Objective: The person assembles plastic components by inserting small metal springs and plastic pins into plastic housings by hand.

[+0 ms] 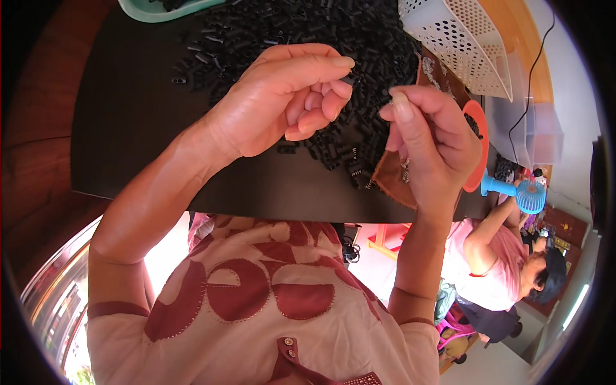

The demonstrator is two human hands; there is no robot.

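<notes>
Above the dark table [147,147], my left hand [269,96] is closed, with a small black plastic piece [347,80] pinched between thumb and fingertips. My right hand [443,138] is also closed, thumb against forefinger, a short way to the right. Whatever sits in that pinch is too small to make out. Small metal springs [405,169] show by the curled fingers of my right hand; whether they are in the hand or behind it I cannot tell. A large heap of short black plastic pieces [308,32] spreads behind and below both hands.
Under my right hand lies a brown cloth [393,179], with more springs [431,69] farther up. At the right stand a white perforated basket [455,45], a red bowl [476,163] and a blue fan [530,196]. A green tray [135,11] is far left. Another person [487,256] sits at right.
</notes>
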